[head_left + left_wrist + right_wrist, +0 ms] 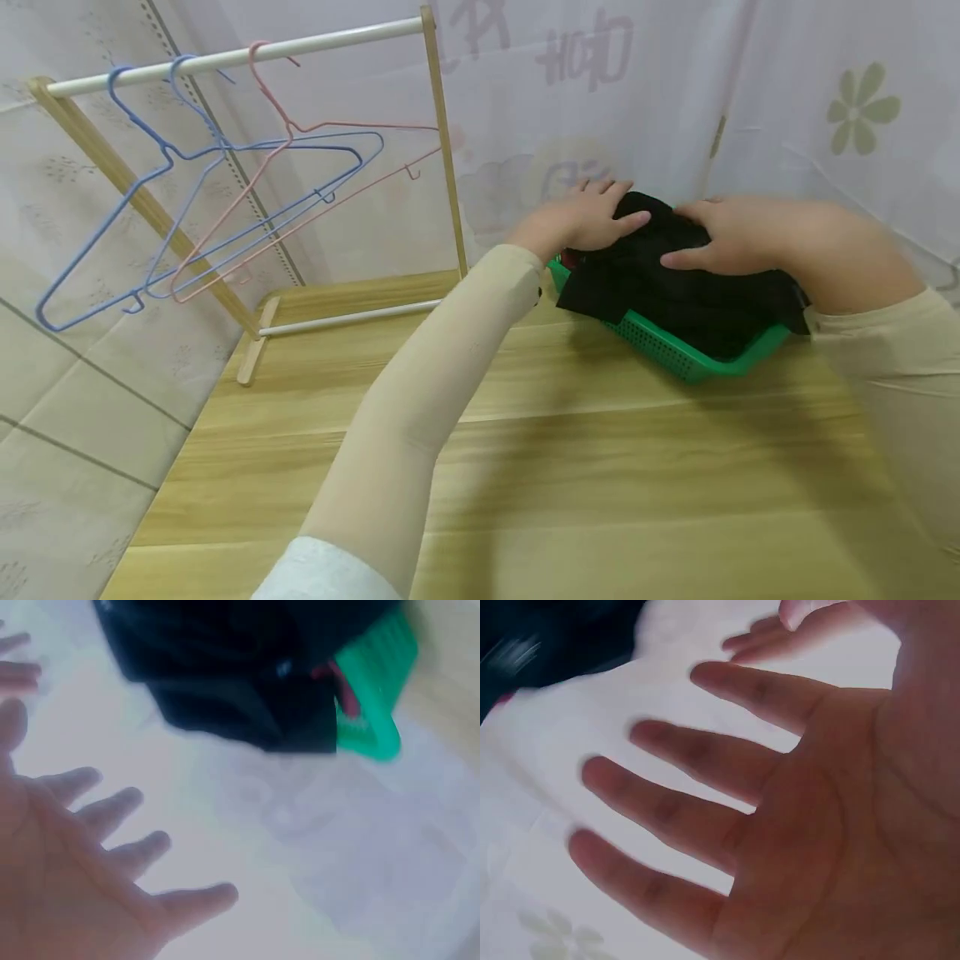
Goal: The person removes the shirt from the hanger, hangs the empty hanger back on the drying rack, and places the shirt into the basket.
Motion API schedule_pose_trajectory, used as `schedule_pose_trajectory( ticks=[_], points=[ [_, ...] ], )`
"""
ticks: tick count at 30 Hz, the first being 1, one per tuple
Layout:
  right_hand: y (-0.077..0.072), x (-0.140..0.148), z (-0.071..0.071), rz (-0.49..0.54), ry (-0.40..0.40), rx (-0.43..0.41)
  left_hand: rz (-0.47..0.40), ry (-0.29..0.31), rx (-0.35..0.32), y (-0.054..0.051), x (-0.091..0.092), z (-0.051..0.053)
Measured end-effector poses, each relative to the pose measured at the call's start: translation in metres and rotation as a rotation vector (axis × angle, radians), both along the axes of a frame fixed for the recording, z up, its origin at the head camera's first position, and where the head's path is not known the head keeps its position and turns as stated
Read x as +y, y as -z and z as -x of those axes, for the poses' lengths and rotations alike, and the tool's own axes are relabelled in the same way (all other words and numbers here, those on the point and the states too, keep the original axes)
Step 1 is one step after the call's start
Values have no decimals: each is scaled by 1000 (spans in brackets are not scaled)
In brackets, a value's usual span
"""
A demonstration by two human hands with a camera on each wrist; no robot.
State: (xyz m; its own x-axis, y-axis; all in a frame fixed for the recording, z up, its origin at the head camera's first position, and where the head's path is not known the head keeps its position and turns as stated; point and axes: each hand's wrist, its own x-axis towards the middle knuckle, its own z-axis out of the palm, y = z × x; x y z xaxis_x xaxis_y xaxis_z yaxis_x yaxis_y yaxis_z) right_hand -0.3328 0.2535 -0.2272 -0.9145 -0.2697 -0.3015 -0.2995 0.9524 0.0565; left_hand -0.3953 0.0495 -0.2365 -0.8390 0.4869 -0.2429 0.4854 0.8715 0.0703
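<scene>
A black cloth garment lies heaped in a green plastic basket and hangs over its near rim. At the basket's far left is my left hand, its fingers spread. My right hand is above the basket's right part, fingers extended. Both wrist views show flat palms with nothing in them: the left palm is apart from the black cloth, and so is the right palm. Something red peeks out beside the cloth at the basket's left end; its kind is hidden.
On the left a small rack with a white rail and wooden posts carries two blue hangers and a pink hanger. Everything stands on a wood-grain table. A pale printed curtain hangs behind.
</scene>
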Motion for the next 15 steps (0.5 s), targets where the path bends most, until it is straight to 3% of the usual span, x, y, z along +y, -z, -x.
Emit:
schedule_pose_trajectory(
  ticks=[3,6,11,15],
  points=[
    [-1,-15,-8,106,21,15,-61,-39,-9,0,-31,-12],
    [11,-31,-15,238,45,45,-118,-74,-6,10,-68,-28],
    [46,-63,-30,412,131,87,-153,-218,78,42,-127,-57],
    [76,-87,-43,443,151,96,-181,-328,121,72,-161,-80]
  ],
)
